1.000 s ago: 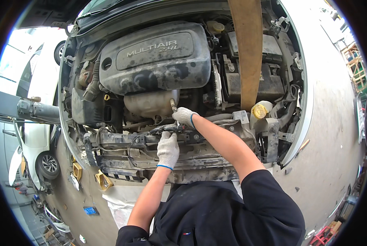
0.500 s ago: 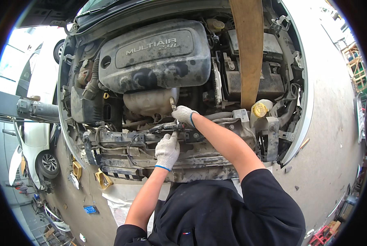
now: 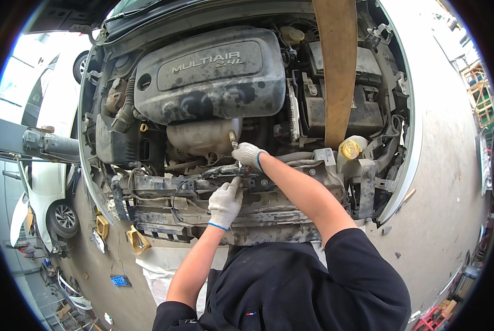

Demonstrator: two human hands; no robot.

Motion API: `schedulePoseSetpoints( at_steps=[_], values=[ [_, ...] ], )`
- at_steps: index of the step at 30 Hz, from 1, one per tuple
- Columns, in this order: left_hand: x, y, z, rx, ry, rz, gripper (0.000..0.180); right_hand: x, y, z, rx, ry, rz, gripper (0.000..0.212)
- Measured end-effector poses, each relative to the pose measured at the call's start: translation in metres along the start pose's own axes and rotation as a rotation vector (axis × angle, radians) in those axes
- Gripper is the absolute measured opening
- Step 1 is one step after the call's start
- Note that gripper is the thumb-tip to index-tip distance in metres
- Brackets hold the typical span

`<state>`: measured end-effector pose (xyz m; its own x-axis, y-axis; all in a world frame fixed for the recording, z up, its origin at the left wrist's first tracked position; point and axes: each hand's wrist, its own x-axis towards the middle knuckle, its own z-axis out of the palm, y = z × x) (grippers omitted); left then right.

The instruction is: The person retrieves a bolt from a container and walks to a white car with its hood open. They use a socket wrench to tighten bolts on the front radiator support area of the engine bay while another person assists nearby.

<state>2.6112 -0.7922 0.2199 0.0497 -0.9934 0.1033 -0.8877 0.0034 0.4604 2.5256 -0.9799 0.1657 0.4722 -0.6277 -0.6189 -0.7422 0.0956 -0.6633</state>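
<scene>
My right hand [image 3: 248,155], in a white knitted glove, is closed around a slim tool [image 3: 233,137] whose tan-grey end sticks up past the fingers; its exact kind cannot be made out. This hand is over the hood latch area [image 3: 225,171] at the middle of the front crossmember. Just below and to the left, my gloved left hand [image 3: 225,203] has its index finger stretched up against the latch area, with the other fingers partly curled. Behind both hands are a metal heat shield [image 3: 203,138] and the dusty black engine cover [image 3: 211,74].
A brown board [image 3: 338,71] crosses the battery side. The coolant cap [image 3: 349,149] is yellow, right of my right forearm. A thin black cable [image 3: 174,204] hangs over the front structure. To the left are a lift post [image 3: 54,146] and a white car [image 3: 43,182].
The view has shifted very slightly. Both hands keep nearly the same place and grip at the latch area.
</scene>
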Motion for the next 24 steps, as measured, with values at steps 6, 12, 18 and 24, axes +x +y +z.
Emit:
schedulePoseSetpoints(
  at_steps=[6, 12, 18, 24],
  values=[
    [-0.013, -0.015, -0.005, -0.488, 0.107, -0.382, 0.037, 0.023, 0.032, 0.007, -0.111, -0.017, -0.155, 0.026],
    [-0.03, -0.048, -0.048, -1.007, 0.117, -0.796, 0.035, 0.011, 0.015, 0.006, 0.102, -0.045, -0.036, 0.033],
    [-0.058, -0.11, -0.074, -0.89, 0.359, -0.698, 0.036, 0.025, 0.029, 0.016, 0.185, -0.012, -0.007, 0.028],
    [-0.105, -0.121, -0.103, -0.685, 0.292, -0.874, 0.04, -0.003, 0.007, 0.002, 0.282, -0.032, 0.066, 0.031]
  ],
)
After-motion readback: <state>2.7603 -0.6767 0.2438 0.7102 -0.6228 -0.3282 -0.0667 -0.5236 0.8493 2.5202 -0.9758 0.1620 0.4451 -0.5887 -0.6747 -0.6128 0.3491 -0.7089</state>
